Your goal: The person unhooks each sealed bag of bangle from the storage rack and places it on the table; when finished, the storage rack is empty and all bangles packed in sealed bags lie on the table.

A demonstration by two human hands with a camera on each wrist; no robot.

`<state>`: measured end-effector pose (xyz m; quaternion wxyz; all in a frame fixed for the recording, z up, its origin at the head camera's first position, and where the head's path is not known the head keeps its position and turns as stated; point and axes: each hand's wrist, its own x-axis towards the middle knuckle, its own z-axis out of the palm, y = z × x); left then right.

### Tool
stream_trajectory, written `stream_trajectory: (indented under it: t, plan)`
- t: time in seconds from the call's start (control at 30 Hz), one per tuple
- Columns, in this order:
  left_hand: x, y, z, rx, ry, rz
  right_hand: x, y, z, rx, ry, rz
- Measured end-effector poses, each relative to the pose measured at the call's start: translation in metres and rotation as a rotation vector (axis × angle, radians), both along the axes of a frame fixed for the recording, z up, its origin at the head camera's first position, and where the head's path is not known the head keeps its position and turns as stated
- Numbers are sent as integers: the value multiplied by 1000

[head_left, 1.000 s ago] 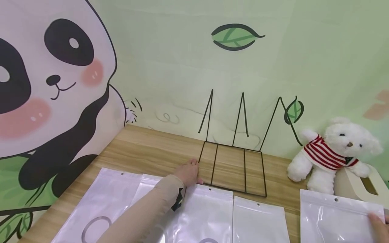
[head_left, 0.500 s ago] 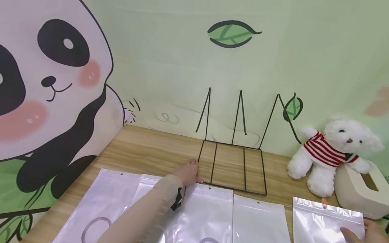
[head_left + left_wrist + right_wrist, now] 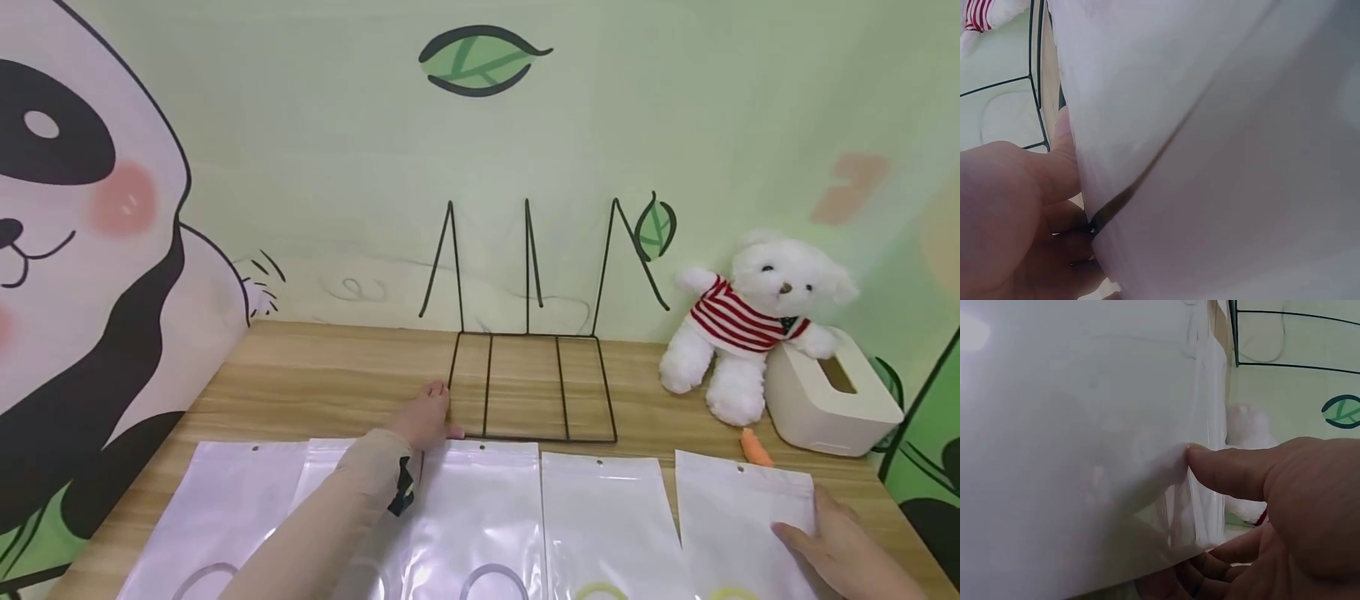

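Several white zip-lock bags with hang holes lie side by side along the front of the table. My right hand (image 3: 843, 546) pinches the right edge of the rightmost zip-lock bag (image 3: 738, 508); the thumb (image 3: 1229, 472) lies on its face and the other fingers go behind it. A yellow ring-shaped curve shows low on that bag. My left hand (image 3: 422, 419) rests at the near left corner of a black wire rack (image 3: 562, 387), by the top edge of the middle zip-lock bag (image 3: 480, 504). The fingers touch or lie close to the rack's left rod.
A white teddy bear (image 3: 738, 325) in a striped shirt leans by a cream tissue box (image 3: 825, 425) at the back right. An orange carrot-shaped piece (image 3: 754, 448) lies behind the rightmost bag. The rack's upright prongs (image 3: 527, 267) stand against the printed wall.
My right hand has brought the rightmost bag leftward and laid it beside the others. The left hand stays by the rack. The head view has turned to the right.
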<state>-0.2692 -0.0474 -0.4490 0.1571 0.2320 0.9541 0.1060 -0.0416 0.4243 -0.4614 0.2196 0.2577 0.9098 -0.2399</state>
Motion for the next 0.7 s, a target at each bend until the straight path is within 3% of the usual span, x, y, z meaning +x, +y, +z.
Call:
stream_trajectory:
  t: [0.23,0.47,0.7]
  plan:
    - [0,-3,-4,-12,-2,-6,-3,1,3,22,-51,109]
    - [3,-4,-6,-30,10,-19,-6,-2,-5,9,-103,103]
    - [5,-8,-4,-17,14,-5,-10,-10,3,35,-113,103]
